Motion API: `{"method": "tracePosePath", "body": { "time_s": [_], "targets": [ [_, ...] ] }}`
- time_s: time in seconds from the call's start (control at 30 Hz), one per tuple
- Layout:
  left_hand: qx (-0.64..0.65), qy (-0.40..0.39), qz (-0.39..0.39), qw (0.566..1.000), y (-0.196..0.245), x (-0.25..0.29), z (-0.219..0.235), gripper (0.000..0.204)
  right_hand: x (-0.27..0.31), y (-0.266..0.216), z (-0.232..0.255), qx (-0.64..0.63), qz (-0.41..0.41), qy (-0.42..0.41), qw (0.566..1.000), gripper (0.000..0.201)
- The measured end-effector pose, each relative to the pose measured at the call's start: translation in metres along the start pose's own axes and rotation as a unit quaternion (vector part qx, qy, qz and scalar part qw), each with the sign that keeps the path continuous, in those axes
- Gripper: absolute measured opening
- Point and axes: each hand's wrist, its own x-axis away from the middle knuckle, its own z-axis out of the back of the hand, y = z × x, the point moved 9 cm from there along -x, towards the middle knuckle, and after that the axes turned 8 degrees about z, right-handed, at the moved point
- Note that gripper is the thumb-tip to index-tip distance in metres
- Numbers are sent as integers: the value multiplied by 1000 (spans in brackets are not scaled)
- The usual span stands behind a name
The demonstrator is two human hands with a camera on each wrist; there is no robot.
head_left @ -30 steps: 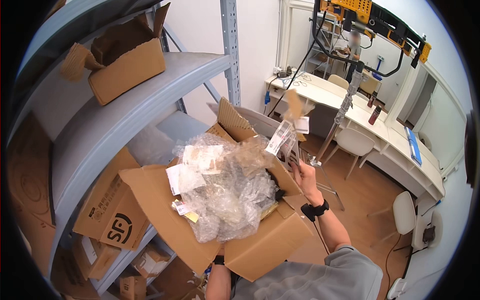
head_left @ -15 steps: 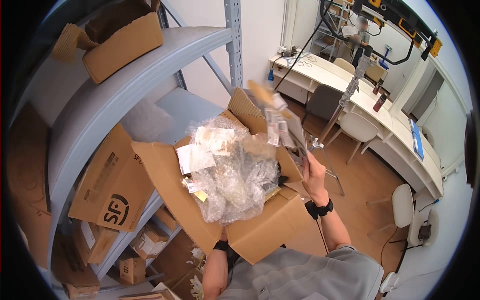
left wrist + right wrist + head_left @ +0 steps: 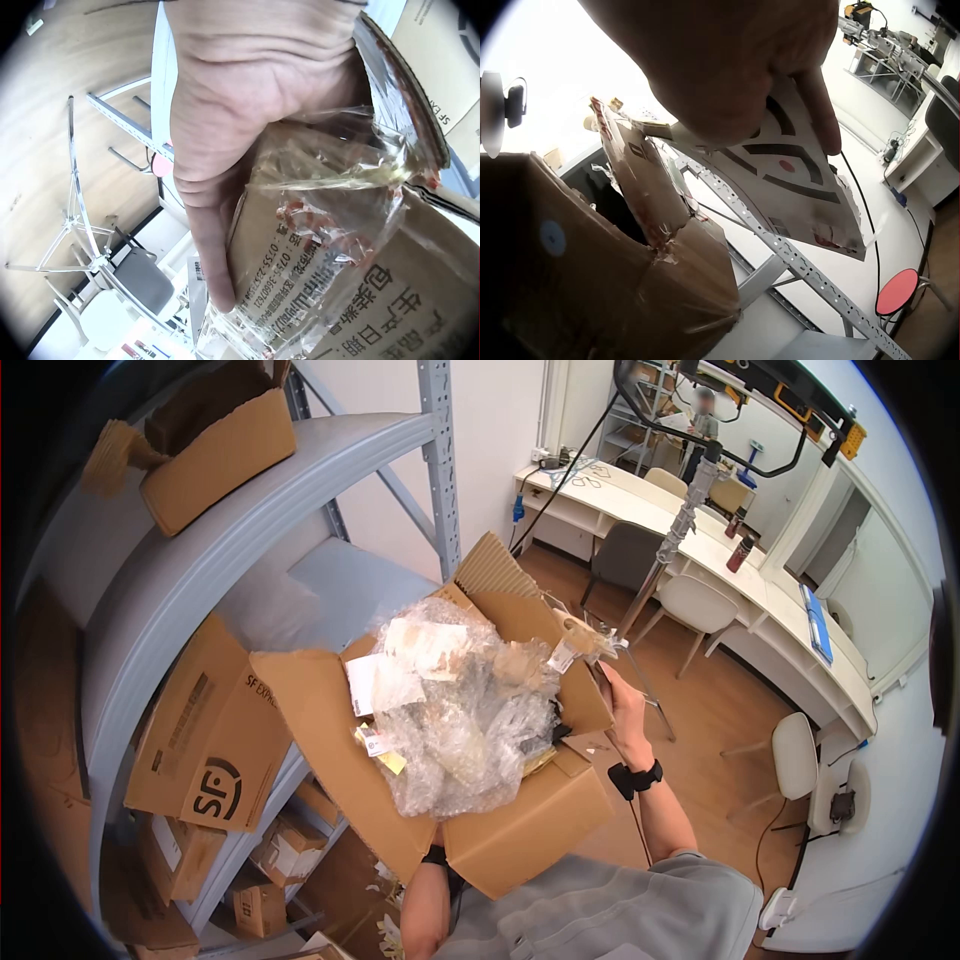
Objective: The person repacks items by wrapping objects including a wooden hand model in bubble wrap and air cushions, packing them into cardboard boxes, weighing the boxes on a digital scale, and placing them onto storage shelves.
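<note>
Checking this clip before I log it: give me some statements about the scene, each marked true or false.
1. Bubble wrap fills the open box. True.
2. The right hand is empty. False: it holds a white printed piece.
3. The left hand touches the outside of the open box. True.
4. The box marked SF is on the person's right. False: it is on the left, at the metal shelving.
5. The round stool has a red seat. True.

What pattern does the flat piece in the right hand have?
White with dark bars and a red dot; the right wrist view shows the flat piece best.
</note>
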Motion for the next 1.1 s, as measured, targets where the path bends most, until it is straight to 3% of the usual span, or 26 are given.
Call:
{"method": "tracePosePath", "body": {
  "time_s": [0.03, 0.1, 0.17, 0.23, 0.33, 0.47, 0.53, 0.67, 0.73, 0.83, 0.97, 1.0, 1.07, 1.1],
  "targets": [
    [2, -9, 3, 1000, 14, -17, -13, 50, -3, 1, 0, 8, -1, 4, 1000, 36],
    [5, -23, 7, 1000, 0, -9, -8, 50, 1, 8, -1, 8, -39, -8, 999, 27],
    [6, -34, 12, 999, -6, -7, -3, 50, 7, 11, -4, 47, -28, -38, 998, 27],
    [5, -43, 14, 999, -5, -10, -2, 50, 9, -4, -19, 76, 2, -145, 987, 27],
    [5, -56, 11, 998, 3, -19, -17, 50, 13, -12, -11, 88, -14, -152, 984, 27],
    [1, -65, 16, 998, -8, -2, 11, 50, 24, -17, -7, 107, -1, -182, 977, 27],
    [1, -69, 19, 997, -9, 0, 14, 50, 38, -13, -21, 163, 19, -279, 946, 41],
    [4, -79, 12, 997, -5, -3, 5, 50, 16, -38, 3, 197, -11, -293, 935, 59],
    [6, -85, 11, 996, -4, -5, 1, 50, 13, -46, 8, 128, 4, -287, 949, 74],
    [14, -93, 12, 996, 0, -8, -2, 50, 18, -47, -2, 114, 25, -314, 942, 72],
    [22, -103, 1, 994, -1, -12, -10, 50, -2, -61, 29, 106, 6, -264, 959, 69],
    [23, -104, 0, 994, 4, -12, -7, 50, -7, -63, 33, 113, -2, -255, 960, 67],
    [26, -106, -9, 994, -31, 30, 34, 50, -20, -66, 34, 118, -5, -242, 963, 66],
    [29, -106, -16, 994, -16, 21, 32, 50, -27, -70, 31, 111, 12, -238, 965, 65]
  ]
}}
